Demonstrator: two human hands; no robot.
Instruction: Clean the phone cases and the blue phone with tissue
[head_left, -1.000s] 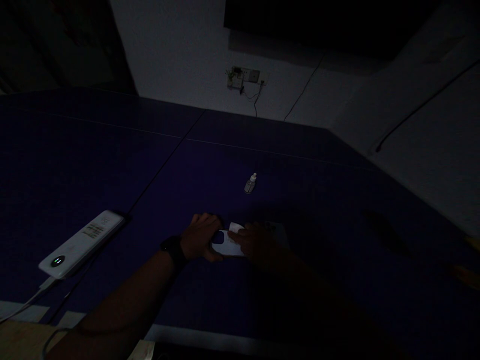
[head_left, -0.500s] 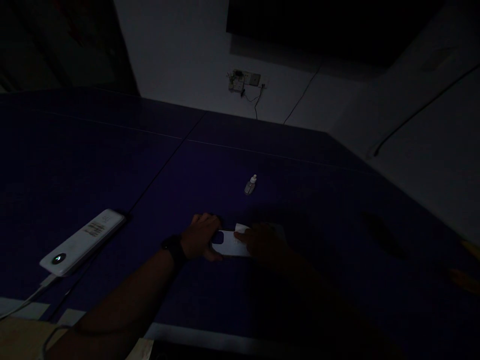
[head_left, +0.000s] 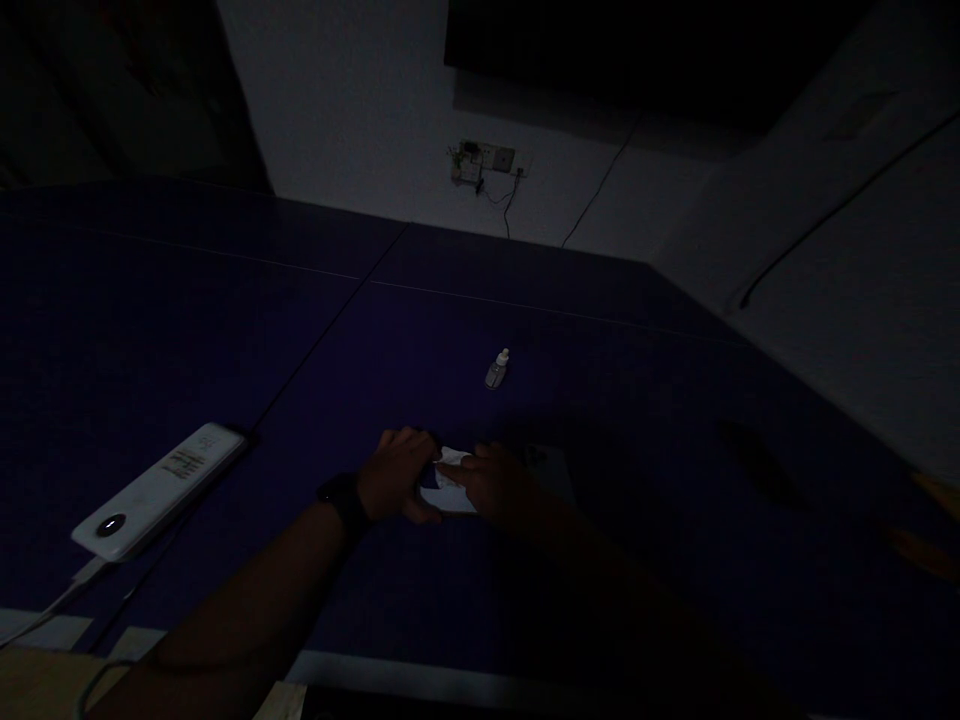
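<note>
A white phone case point(head_left: 453, 502) lies flat on the dark blue surface, partly covered by my hands. My left hand point(head_left: 401, 472), with a dark watch on the wrist, grips its left end between thumb and fingers. My right hand point(head_left: 502, 485) presses a crumpled white tissue point(head_left: 450, 462) onto the case near its camera cutout. Just right of this hand lies a grey phone point(head_left: 556, 468) with camera lenses, partly hidden. Beyond the hands, a small clear bottle with a white top point(head_left: 496, 373) lies on the surface.
A white power bank point(head_left: 157, 490) with a lit round display and a plugged-in white cable point(head_left: 75, 580) lies at left. A dark flat object point(head_left: 761, 465) is at right. Wall sockets point(head_left: 487, 160) with cords are at the back. The room is dim.
My right hand has slid left along the case with the tissue, which now covers the camera cutout area. More of the grey phone shows. My left hand keeps its grip.
</note>
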